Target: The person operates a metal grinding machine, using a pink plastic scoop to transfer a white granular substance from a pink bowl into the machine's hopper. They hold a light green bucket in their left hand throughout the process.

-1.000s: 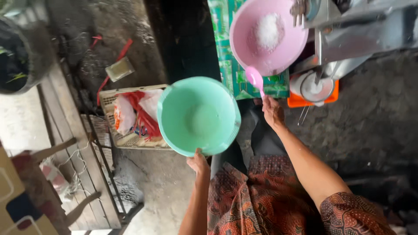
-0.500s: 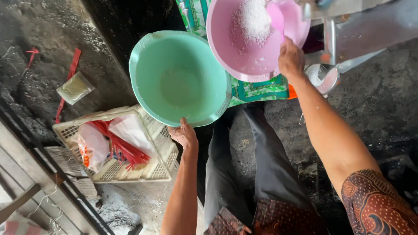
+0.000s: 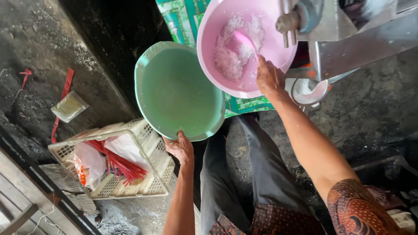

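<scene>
Change logged: my right hand (image 3: 269,78), which a moment ago gripped the rim of the pink basin (image 3: 244,43), now reaches inside and works a pink scoop (image 3: 246,40) through the white shreds (image 3: 233,54); my left hand (image 3: 179,149) still clasps the rim of the green basin (image 3: 178,89) just beside it. Obscured: the right fingers' hold on the scoop handle, so I cannot tell how tight; the metal machine (image 3: 348,26) is cut off above.

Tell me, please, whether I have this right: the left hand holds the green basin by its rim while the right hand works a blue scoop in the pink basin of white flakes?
Not quite: the scoop is pink, not blue, as the head view shows. The rest holds: the left hand grips the green basin by its rim, and the right hand works the scoop in the pink basin of white flakes.
</scene>
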